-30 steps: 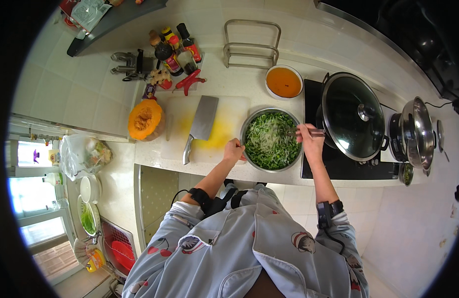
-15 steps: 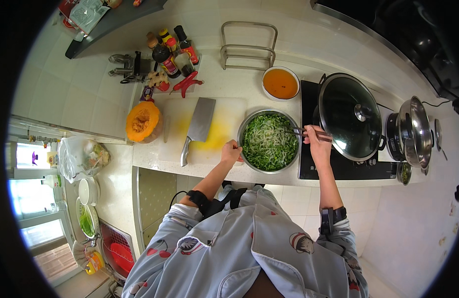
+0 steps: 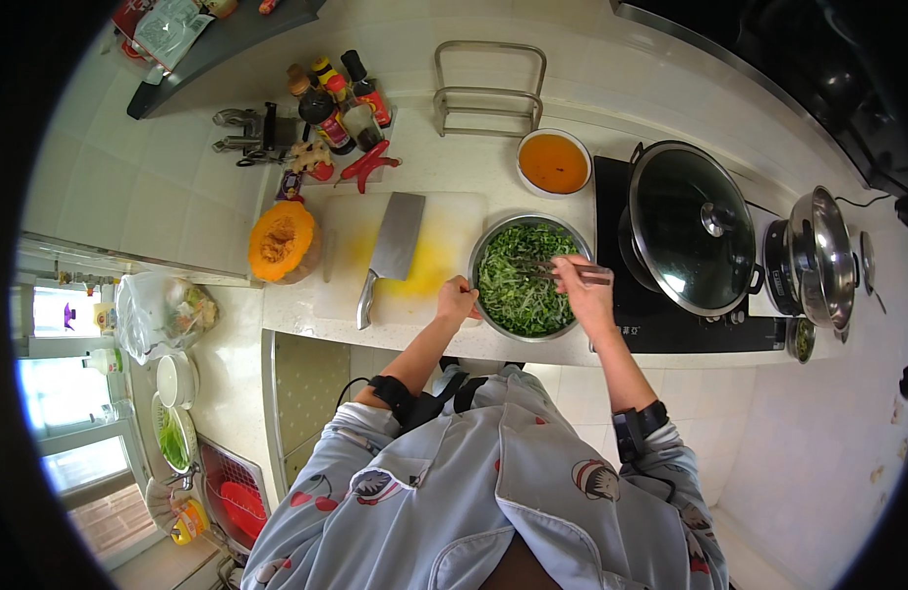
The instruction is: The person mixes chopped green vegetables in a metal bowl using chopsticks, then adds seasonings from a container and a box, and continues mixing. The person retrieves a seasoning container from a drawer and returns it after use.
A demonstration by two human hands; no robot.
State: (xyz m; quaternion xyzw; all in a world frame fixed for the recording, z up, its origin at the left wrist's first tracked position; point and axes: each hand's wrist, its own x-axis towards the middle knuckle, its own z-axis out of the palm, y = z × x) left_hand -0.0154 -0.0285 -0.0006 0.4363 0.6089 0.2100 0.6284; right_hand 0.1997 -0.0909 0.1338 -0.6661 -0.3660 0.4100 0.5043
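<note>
A round metal bowl (image 3: 480, 236) full of chopped greens (image 3: 523, 307) mixed with pale shreds stands on the counter in front of me. My left hand (image 3: 458, 299) grips the bowl's left rim. In my right hand (image 3: 584, 291) is a pair of dark chopsticks (image 3: 597, 276), their tips in among the greens near the bowl's middle. Left of the bowl lies a white cutting board (image 3: 456, 211) with yellow stains, and a cleaver (image 3: 399, 236) rests on it. Behind the bowl sits a white-rimmed bowl of orange liquid (image 3: 553, 164).
To the right a large lidded pan (image 3: 692, 231) stands on the black cooktop (image 3: 611, 324), with a steel pan (image 3: 820, 258) beyond. A cut pumpkin (image 3: 282, 241), red chilies (image 3: 367, 169) and sauce bottles (image 3: 326, 113) are at the left. A metal rack (image 3: 489, 93) stands at the back.
My right hand has moved left with the chopsticks, from the bowl's right edge to over the greens. The pale shreds are more mixed in. My left hand stays on the rim.
</note>
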